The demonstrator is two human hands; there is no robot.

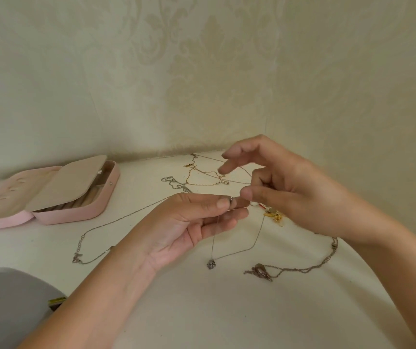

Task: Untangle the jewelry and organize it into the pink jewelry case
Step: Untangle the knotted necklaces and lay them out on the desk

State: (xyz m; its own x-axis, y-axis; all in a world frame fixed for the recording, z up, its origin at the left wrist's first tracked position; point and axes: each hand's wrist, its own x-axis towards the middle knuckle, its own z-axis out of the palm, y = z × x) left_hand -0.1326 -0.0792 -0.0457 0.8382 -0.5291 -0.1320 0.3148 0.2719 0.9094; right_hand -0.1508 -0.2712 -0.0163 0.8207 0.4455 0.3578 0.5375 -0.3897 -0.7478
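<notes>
My left hand (197, 222) pinches a thin silver chain near its small ring clasp, palm up. My right hand (285, 187) pinches the same chain just to the right, its other fingers spread. The chain hangs down in a loop to a small silver pendant (211, 264) lying on the white table (202, 311). The pink jewelry case (76, 212) lies open at the left, with a beige inner flap raised over ring rolls. Gold chains (202, 176) lie tangled behind my hands, and a long silver chain (106, 222) runs to the left.
A darker chain with a large clasp (262, 272) lies at the right front. Small gold and red pieces (273, 215) sit under my right hand. A grey object (8, 306) fills the lower left corner. Patterned wallpaper closes off the back and right.
</notes>
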